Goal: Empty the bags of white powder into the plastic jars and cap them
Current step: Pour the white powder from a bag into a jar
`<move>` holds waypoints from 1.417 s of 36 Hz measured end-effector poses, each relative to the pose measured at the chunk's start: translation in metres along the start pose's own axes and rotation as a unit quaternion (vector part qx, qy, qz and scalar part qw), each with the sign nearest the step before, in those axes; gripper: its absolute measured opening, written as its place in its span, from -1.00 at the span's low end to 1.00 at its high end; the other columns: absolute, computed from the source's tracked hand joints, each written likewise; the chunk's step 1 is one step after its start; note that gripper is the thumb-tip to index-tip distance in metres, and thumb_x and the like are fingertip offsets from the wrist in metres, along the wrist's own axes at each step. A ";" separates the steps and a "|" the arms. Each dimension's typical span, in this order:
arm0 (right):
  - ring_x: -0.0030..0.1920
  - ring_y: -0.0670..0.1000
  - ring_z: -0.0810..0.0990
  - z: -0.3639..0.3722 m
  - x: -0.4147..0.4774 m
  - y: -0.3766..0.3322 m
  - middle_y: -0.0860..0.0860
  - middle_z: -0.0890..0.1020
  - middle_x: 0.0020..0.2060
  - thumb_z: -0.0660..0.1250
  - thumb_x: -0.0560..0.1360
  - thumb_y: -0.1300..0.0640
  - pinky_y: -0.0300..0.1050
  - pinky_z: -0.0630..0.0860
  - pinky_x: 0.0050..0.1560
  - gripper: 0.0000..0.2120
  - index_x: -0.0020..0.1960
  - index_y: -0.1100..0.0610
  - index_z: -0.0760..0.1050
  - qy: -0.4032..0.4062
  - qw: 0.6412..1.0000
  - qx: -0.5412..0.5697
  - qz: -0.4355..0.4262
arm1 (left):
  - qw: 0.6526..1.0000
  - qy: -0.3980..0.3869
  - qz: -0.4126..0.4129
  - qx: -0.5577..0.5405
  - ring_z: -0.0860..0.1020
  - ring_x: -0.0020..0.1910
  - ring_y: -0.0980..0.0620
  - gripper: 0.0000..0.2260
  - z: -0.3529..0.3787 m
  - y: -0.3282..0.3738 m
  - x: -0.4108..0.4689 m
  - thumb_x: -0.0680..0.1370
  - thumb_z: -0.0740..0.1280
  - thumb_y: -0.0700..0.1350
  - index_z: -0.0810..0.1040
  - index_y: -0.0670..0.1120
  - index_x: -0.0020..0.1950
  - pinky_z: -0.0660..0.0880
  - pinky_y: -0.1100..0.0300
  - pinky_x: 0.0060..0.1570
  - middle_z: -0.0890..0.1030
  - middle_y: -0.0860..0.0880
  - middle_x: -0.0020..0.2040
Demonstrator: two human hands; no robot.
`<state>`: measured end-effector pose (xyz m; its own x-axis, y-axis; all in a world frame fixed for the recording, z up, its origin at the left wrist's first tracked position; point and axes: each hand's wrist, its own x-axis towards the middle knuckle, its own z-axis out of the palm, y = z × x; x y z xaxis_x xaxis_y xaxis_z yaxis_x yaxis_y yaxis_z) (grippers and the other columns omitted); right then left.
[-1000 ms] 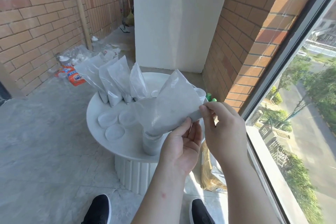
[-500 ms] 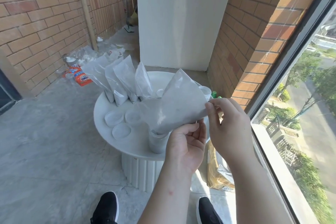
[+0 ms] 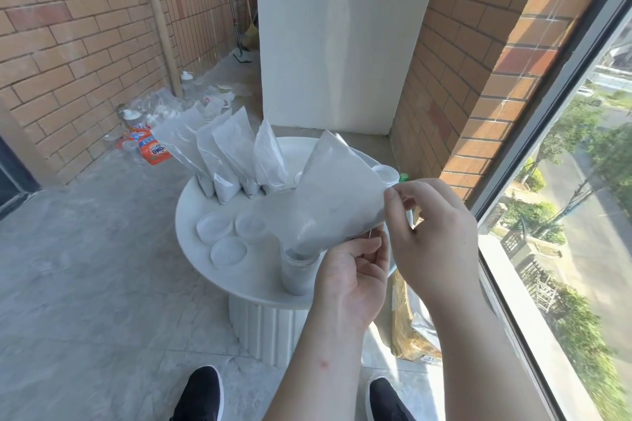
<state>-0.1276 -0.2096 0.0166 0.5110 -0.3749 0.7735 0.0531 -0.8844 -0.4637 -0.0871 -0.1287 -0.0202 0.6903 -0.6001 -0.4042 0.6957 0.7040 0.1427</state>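
Powder bag (image 3: pixel 328 205) hangs tilted, its lower corner tucked into the mouth of the clear plastic jar (image 3: pixel 297 275). The jar stands at the 6 o'clock edge of the round white table (image 3: pixel 239 280). The left hand (image 3: pixel 352 278) pinches the bag's lower edge, and the right hand (image 3: pixel 436 232) pinches its raised corner between thumb and forefinger. Three white lids (image 3: pixel 228 251) lie at 8 o'clock. More powder bags (image 3: pixel 224 161) stand at 11 o'clock.

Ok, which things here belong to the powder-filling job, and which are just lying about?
Job: the powder bag held by left hand and right hand, tipped into the plastic jar; four more bags; three white lids.
Lying about: orange detergent pack, pump bottles, broom, brown sack beside the table.
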 end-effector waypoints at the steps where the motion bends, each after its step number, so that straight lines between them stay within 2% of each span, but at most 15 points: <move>1: -0.23 0.00 0.54 0.000 0.001 -0.001 -0.04 0.58 -0.23 0.38 0.56 0.20 -0.09 0.45 -0.27 -0.88 -0.16 0.14 0.60 0.002 1.000 0.001 -0.003 | 1.000 -0.002 0.000 -0.001 0.65 -0.04 -0.06 -0.50 0.000 0.000 0.000 0.40 0.20 -0.56 0.51 -0.35 0.32 0.64 0.21 -0.12 0.61 -0.20 0.15; 6: -0.19 -0.03 0.56 0.001 0.002 -0.002 -0.07 0.59 -0.19 0.37 0.57 0.18 -0.13 0.46 -0.21 -0.90 -0.12 0.12 0.61 -0.010 1.000 0.013 0.003 | 1.000 -0.015 -0.003 -0.008 0.66 -0.08 -0.03 -0.47 0.000 -0.001 0.001 0.41 0.15 -0.56 0.50 -0.32 0.35 0.62 0.24 -0.22 0.62 -0.16 0.15; 10: -0.18 -0.04 0.56 0.001 0.002 -0.003 -0.07 0.59 -0.17 0.36 0.56 0.16 -0.10 0.48 -0.20 -0.90 -0.12 0.11 0.62 -0.022 1.000 0.020 0.007 | 1.000 -0.014 0.001 -0.006 0.63 -0.01 -0.05 -0.47 0.000 0.000 0.002 0.38 0.15 -0.56 0.52 -0.33 0.32 0.63 0.22 -0.16 0.61 -0.17 0.16; 14: -0.19 -0.04 0.56 -0.001 0.004 -0.004 -0.09 0.58 -0.17 0.36 0.56 0.16 -0.07 0.50 -0.22 -0.90 -0.12 0.11 0.62 -0.011 1.000 0.015 -0.001 | 1.000 -0.008 0.007 -0.016 0.63 0.08 -0.07 -0.48 0.001 0.001 0.001 0.38 0.11 -0.56 0.57 -0.28 0.24 0.61 0.19 -0.01 0.63 -0.15 0.17; 17: -0.19 -0.03 0.56 -0.001 0.004 -0.004 -0.09 0.57 -0.18 0.34 0.57 0.13 -0.03 0.51 -0.23 -0.88 -0.12 0.10 0.62 -0.011 1.000 0.010 -0.008 | 1.000 -0.009 0.002 -0.023 0.64 0.03 -0.07 -0.40 0.002 0.000 -0.001 0.26 0.16 -0.55 0.57 -0.28 0.25 0.63 0.22 -0.18 0.63 -0.15 0.15; 20: -0.18 -0.01 0.56 0.000 0.001 -0.003 -0.08 0.59 -0.17 0.34 0.57 0.11 -0.02 0.52 -0.21 -0.87 -0.10 0.11 0.62 -0.018 1.000 0.002 -0.017 | 1.000 -0.004 0.004 -0.026 0.64 -0.02 -0.07 -0.40 0.002 0.000 -0.003 0.22 0.17 -0.54 0.58 -0.29 0.23 0.62 0.22 -0.21 0.63 -0.16 0.11; 23: -0.16 0.00 0.57 0.000 0.000 -0.002 -0.07 0.59 -0.15 0.34 0.58 0.10 -0.01 0.53 -0.19 -0.87 -0.08 0.10 0.63 -0.025 1.000 0.005 -0.007 | 0.999 0.009 0.006 -0.032 0.62 0.00 -0.08 -0.40 0.001 0.001 -0.002 0.22 0.18 -0.54 0.57 -0.31 0.24 0.64 0.18 -0.08 0.63 -0.19 0.10; 26: -0.14 -0.05 0.56 -0.003 -0.001 -0.002 -0.10 0.58 -0.14 0.35 0.60 0.11 -0.05 0.51 -0.16 -0.89 -0.07 0.08 0.62 -0.036 0.999 0.004 0.015 | 0.999 0.014 0.012 -0.035 0.65 -0.12 -0.06 -0.53 -0.001 0.001 -0.002 0.26 0.18 -0.55 0.61 -0.28 0.07 0.52 0.07 0.25 0.65 -0.16 -0.01; 27: -0.13 -0.07 0.55 -0.003 -0.001 -0.003 -0.10 0.58 -0.14 0.35 0.60 0.11 -0.07 0.50 -0.15 -0.90 -0.07 0.06 0.62 -0.044 0.999 0.008 0.026 | 0.999 0.016 0.015 -0.034 0.66 -0.16 -0.05 -0.56 -0.001 0.002 -0.003 0.29 0.17 -0.56 0.61 -0.27 0.04 0.49 0.05 0.29 0.66 -0.16 -0.04; 31: -0.12 -0.12 0.56 -0.004 -0.004 -0.003 -0.15 0.57 -0.14 0.34 0.60 0.08 -0.08 0.50 -0.12 -0.90 -0.07 0.03 0.61 -0.063 0.995 0.029 0.070 | 0.999 0.012 0.022 -0.036 0.66 -0.22 -0.05 -0.60 0.000 0.002 -0.006 0.39 0.12 -0.56 0.61 -0.29 0.07 0.63 0.15 0.00 0.66 -0.17 -0.05; 33: -0.12 -0.15 0.56 -0.004 -0.006 -0.003 -0.17 0.56 -0.14 0.35 0.59 0.08 -0.10 0.50 -0.12 -0.91 -0.08 0.02 0.61 -0.065 0.995 0.030 0.074 | 0.999 0.005 0.024 -0.034 0.66 -0.22 -0.05 -0.58 0.001 0.001 -0.009 0.37 0.13 -0.57 0.61 -0.29 0.09 0.64 0.17 -0.05 0.66 -0.17 -0.02; 39: -0.08 -0.16 0.56 -0.006 -0.005 -0.003 -0.19 0.57 -0.12 0.34 0.59 0.03 -0.14 0.48 -0.07 -0.92 -0.02 -0.02 0.60 -0.076 0.992 0.046 0.088 | 0.999 -0.007 0.030 -0.036 0.65 -0.12 -0.07 -0.48 0.003 0.002 -0.010 0.26 0.18 -0.54 0.59 -0.30 0.17 0.64 0.18 -0.06 0.65 -0.19 0.02; 43: 0.01 -0.15 0.57 -0.008 -0.004 -0.001 -0.19 0.59 -0.03 0.31 0.59 -0.06 -0.14 0.48 -0.07 -0.83 0.13 -0.05 0.56 -0.098 0.984 0.077 0.131 | 0.999 -0.007 0.034 -0.031 0.66 -0.13 -0.07 -0.56 0.004 0.002 -0.011 0.38 0.12 -0.57 0.61 -0.30 0.11 0.65 0.18 -0.12 0.67 -0.18 -0.01; 47: -0.02 -0.15 0.57 -0.014 -0.007 0.004 -0.19 0.60 -0.09 0.34 0.58 -0.01 -0.19 0.46 -0.07 -0.93 -0.03 -0.06 0.59 -0.106 0.983 0.077 0.128 | 0.999 -0.002 0.034 -0.038 0.68 -0.17 -0.06 -0.58 0.005 0.002 -0.012 0.43 0.10 -0.57 0.61 -0.30 0.11 0.65 0.19 -0.16 0.68 -0.18 -0.02; 51: -0.05 -0.20 0.57 -0.014 -0.009 0.010 -0.18 0.59 -0.14 0.37 0.57 0.07 -0.22 0.46 -0.11 -0.94 -0.06 0.00 0.61 -0.097 0.988 0.047 0.108 | 0.998 -0.003 0.031 -0.045 0.68 -0.17 -0.06 -0.57 0.006 0.002 -0.012 0.43 0.11 -0.58 0.59 -0.31 0.15 0.64 0.20 -0.20 0.67 -0.19 0.01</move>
<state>-0.1434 -0.2184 0.0108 0.6741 -0.4835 0.5584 -0.0011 -0.7567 -0.6538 -0.0930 -0.1227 -0.0097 0.7332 -0.5555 -0.3922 0.6305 0.7714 0.0862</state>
